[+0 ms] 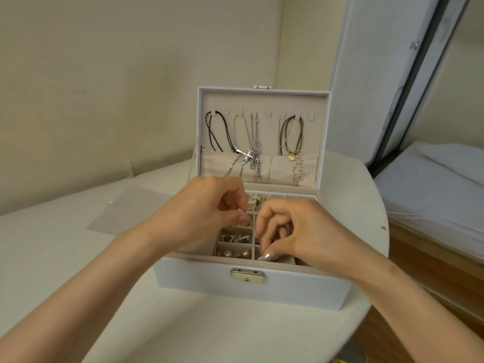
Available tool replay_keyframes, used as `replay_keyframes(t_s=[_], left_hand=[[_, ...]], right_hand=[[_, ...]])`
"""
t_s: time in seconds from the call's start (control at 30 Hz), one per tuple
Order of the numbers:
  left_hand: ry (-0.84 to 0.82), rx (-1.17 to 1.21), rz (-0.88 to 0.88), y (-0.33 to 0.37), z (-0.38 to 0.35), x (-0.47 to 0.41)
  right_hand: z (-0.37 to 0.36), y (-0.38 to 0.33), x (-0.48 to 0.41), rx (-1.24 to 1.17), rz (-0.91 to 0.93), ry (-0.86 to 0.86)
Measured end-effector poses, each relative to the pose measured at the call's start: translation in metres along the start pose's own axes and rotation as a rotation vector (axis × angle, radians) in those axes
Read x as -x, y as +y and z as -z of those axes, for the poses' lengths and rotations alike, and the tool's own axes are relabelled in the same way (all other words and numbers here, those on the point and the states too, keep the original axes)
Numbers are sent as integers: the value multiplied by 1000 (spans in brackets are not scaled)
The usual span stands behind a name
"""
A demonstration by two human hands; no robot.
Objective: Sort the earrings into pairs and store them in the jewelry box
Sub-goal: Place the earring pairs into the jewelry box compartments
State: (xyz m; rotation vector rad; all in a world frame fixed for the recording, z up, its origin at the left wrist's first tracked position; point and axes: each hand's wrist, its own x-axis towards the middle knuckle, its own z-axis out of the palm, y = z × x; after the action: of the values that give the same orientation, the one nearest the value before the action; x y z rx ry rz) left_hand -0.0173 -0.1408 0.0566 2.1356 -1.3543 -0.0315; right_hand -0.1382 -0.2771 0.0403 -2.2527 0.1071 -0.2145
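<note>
Head view: 2 hands reach into the open jewelry box (251, 286) on the white tabletop (78, 258).
The left hand (209, 205) hovers over the back left compartments with curled fingers, thumb meeting fingertips; whether it pinches an earring is too small to tell. The right hand (301, 231) dips its curled fingers into a right compartment, its grip hidden. 2 round pearl earrings (237, 254) lie in the front compartment, silver studs (235, 238) just behind them. Necklaces (252, 142) hang inside the raised lid (262, 100).
</note>
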Motion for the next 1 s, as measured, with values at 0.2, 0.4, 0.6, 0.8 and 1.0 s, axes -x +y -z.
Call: replay_keyframes(t_s=[0.2, 0.4, 0.6, 0.8, 1.0], left_hand=[[22, 49, 53, -6, 5, -1], [-33, 69, 31, 1, 3, 1], [-67, 232, 37, 8, -7, 2], [-45, 492, 78, 17, -25, 5], [5, 290, 34, 18, -25, 6]], right_hand=[[0, 0, -2, 15, -27, -4], [-3, 0, 3, 32, -22, 53], [19, 3, 13, -153, -4, 289], [12, 4, 15, -199, 8, 235], [18, 8, 15, -156, 9, 273]])
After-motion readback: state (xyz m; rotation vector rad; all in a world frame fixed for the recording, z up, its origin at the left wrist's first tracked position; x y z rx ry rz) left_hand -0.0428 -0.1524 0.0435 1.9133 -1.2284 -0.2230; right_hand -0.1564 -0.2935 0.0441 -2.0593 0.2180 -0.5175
